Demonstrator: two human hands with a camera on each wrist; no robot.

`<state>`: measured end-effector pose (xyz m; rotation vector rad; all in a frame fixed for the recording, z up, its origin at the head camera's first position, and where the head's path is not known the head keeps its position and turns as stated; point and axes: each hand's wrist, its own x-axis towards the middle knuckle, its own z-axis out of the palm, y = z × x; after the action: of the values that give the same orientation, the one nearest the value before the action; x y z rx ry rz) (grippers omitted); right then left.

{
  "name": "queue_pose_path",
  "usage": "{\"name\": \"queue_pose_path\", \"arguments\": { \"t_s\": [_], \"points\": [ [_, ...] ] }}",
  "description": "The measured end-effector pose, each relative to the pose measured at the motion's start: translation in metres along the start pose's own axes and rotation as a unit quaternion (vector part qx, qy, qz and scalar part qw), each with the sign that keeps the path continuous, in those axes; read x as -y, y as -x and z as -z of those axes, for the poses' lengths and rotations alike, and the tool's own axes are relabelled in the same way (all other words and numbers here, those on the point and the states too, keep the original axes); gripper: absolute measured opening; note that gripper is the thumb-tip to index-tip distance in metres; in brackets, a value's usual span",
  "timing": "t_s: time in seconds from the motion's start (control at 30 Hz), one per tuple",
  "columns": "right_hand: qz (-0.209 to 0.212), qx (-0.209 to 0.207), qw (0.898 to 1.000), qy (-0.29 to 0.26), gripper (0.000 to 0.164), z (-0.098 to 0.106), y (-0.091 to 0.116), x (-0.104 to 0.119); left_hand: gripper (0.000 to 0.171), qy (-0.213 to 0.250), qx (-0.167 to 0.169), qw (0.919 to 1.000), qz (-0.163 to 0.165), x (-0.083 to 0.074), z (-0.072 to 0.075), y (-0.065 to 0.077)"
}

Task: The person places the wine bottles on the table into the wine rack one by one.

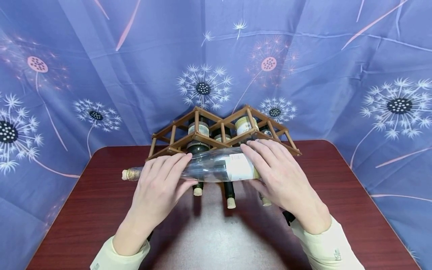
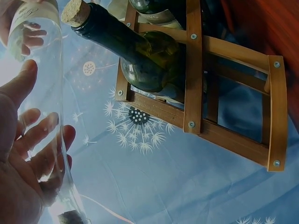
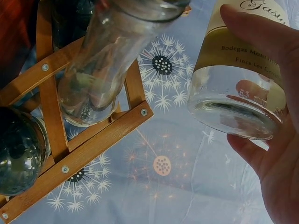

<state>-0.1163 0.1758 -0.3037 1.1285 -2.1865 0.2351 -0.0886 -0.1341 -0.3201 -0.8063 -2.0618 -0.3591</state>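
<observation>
A clear glass bottle (image 1: 209, 168) lies sideways in the air between my hands, its corked neck pointing left and its labelled base to the right. My left hand (image 1: 160, 183) grips it around the shoulder and neck; in the left wrist view its fingers show through the glass. At the base end, my right hand (image 1: 280, 176) holds the bottle, thumb and fingers on opposite sides. The right wrist view shows the cream and gold label (image 3: 243, 46) and the bare glass bottom. Just behind the bottle stands a wooden wine rack (image 2: 193, 84), partly hidden by it.
Several corked bottles rest in the rack, among them a dark green bottle (image 2: 154, 60) and a clear bottle (image 3: 117, 46). Their necks stick out toward me over the reddish-brown table (image 1: 87, 210). A blue dandelion-print cloth (image 1: 152, 67) hangs behind.
</observation>
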Motion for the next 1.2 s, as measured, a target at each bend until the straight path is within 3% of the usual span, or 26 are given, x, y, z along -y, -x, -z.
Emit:
{"name": "queue_pose_path", "arguments": {
  "t_s": [0.67,1.2],
  "points": [
    [-0.007,-0.028,0.999,-0.020,0.094,0.006,-0.002,-0.003,0.059,0.008,0.002,0.9998,0.019,0.004,0.005,0.004],
    [-0.018,-0.016,1.000,-0.010,0.103,0.010,0.003,-0.011,0.059,0.007,0.020,0.9985,0.051,0.015,0.015,0.014]
  ]
}}
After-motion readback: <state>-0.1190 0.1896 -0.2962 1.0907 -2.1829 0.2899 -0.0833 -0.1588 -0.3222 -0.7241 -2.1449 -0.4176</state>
